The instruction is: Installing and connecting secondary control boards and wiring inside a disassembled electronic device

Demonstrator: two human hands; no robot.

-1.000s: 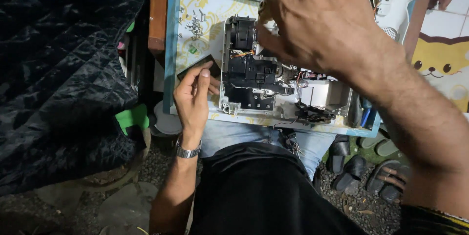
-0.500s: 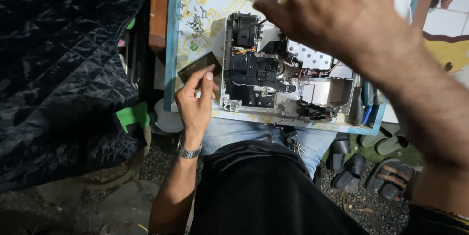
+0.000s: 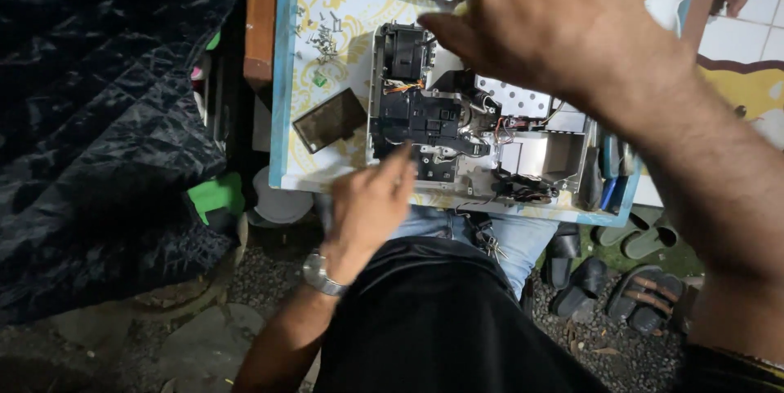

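Casing off and screws (image 3: 325, 34) out, the opened device (image 3: 457, 128) sat on the counter (image 3: 282, 99), left hand (image 3: 371, 201) loosely open at its near edge, right hand (image 3: 555, 22) open-fingered above, internals yet unremoved.

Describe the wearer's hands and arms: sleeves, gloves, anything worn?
Both bare, no gloves. Left hand has a silver metal wristwatch on the wrist; forearm bare, no sleeve in view. Right hand shows no ring or watch; its forearm is bare, with a dark sleeve edge near the frame corner.

We see bright overhead light on the table (image 3: 286, 115), dim ground around it, and our raised right hand (image 3: 563, 22) motion-blurred.
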